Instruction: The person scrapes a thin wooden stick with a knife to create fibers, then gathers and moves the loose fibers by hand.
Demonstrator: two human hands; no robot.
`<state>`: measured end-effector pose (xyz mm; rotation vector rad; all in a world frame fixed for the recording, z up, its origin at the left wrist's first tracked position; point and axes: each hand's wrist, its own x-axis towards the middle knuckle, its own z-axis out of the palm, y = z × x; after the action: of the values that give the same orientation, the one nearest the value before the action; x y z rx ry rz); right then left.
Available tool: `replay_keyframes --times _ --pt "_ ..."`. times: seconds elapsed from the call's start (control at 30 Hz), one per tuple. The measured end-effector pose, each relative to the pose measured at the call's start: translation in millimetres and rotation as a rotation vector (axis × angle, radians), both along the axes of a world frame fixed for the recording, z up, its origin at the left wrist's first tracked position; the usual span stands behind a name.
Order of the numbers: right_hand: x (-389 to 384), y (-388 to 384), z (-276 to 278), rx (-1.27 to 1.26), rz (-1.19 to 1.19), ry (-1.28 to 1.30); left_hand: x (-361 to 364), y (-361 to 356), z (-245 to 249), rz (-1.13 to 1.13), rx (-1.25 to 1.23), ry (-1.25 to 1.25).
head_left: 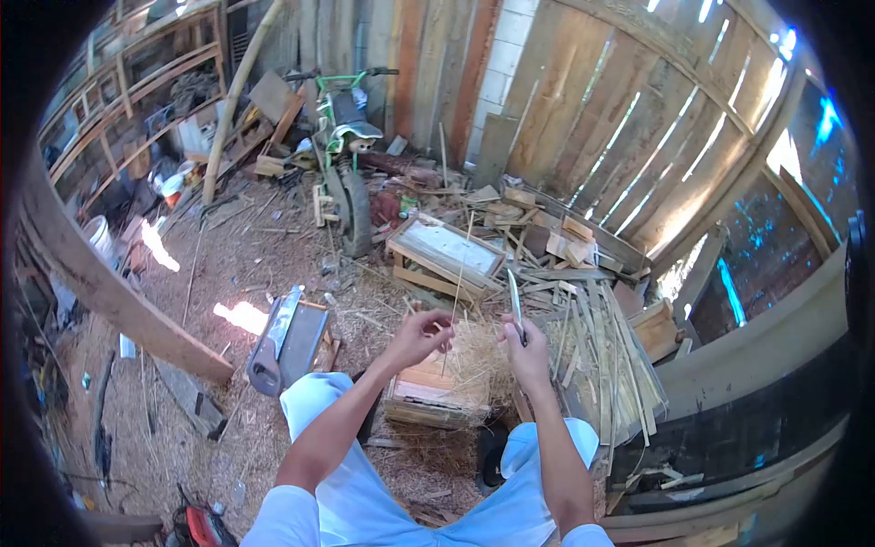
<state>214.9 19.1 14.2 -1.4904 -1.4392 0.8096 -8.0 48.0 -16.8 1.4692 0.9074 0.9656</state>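
My left hand (423, 339) pinches a thin wooden stick (462, 264), which stands nearly upright between its fingers. In my right hand (526, 351) is a knife (515, 294), gripped by its dark handle with the blade pointing up and away from me. The two hands are a short way apart, and the blade is not touching the stick. Below them, between my knees, stands a wooden block (428, 397). Fine, straw-like shavings (488, 365) cover its right side.
Bundled wooden strips (620, 365) lie to the right, with scrap wood (547, 228) behind. A wooden box (447, 253) with a pale top sits ahead. A handsaw (273, 339) rests at left. Farther off are a green bike (346, 137) and a slanting post (128, 283).
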Motion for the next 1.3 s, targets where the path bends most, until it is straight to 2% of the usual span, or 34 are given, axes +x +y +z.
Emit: replay_keyframes --times 0.03,0.13,0.27,0.37,0.4,0.43,0.53,0.6,0.63,0.8,0.87,0.9,0.97,1.07,1.1,1.23,1.3 --pt "0 1 3 -0.008 -0.016 0.161 4 -1 -6 -0.044 0.013 0.001" --pt "3 3 10 0.054 -0.055 0.279 13 -14 -11 -0.187 0.017 0.14" --pt "9 2 11 0.139 -0.076 0.236 22 -28 -13 -0.374 0.061 0.258" --pt "12 -2 20 0.04 -0.051 0.273 27 -32 -17 -0.415 0.063 0.218" --pt "11 -3 21 0.002 -0.066 0.366 28 -31 -21 -0.432 0.063 0.184" --pt "10 -4 21 -0.037 -0.082 0.46 30 -30 -26 -0.424 0.062 0.183" --pt "7 -3 19 -0.052 -0.064 0.424 39 -28 -30 -0.411 -0.09 0.033" --pt "0 -5 14 -0.087 -0.013 0.443 48 -28 -24 -0.331 -0.195 -0.246" --pt "-4 -6 10 -0.119 0.032 0.462 51 -29 -20 -0.272 -0.233 -0.275" --pt "-11 -1 -9 -0.123 0.096 0.258 49 -26 -12 -0.171 -0.315 -0.331" --pt "-1 8 -19 0.05 0.02 0.077 46 -23 -14 -0.15 -0.332 -0.349" --pt "2 8 -14 0.049 0.026 0.074 44 -21 -16 -0.129 -0.335 -0.372" --pt "11 5 -5 -0.119 -0.055 0.323 38 -19 -19 -0.106 -0.341 -0.396" --pt "22 4 3 -0.102 -0.029 0.417 30 -17 -17 -0.077 -0.331 -0.409" --pt "14 -5 24 -0.1 -0.04 0.356 29 -19 -13 -0.06 -0.341 -0.404" --pt "9 0 10 -0.039 -0.02 0.222 28 -21 -12 -0.006 -0.347 -0.335" --pt "1 0 -4 0.015 0.158 0.261 28 -23 -16 -0.038 -0.354 -0.348"
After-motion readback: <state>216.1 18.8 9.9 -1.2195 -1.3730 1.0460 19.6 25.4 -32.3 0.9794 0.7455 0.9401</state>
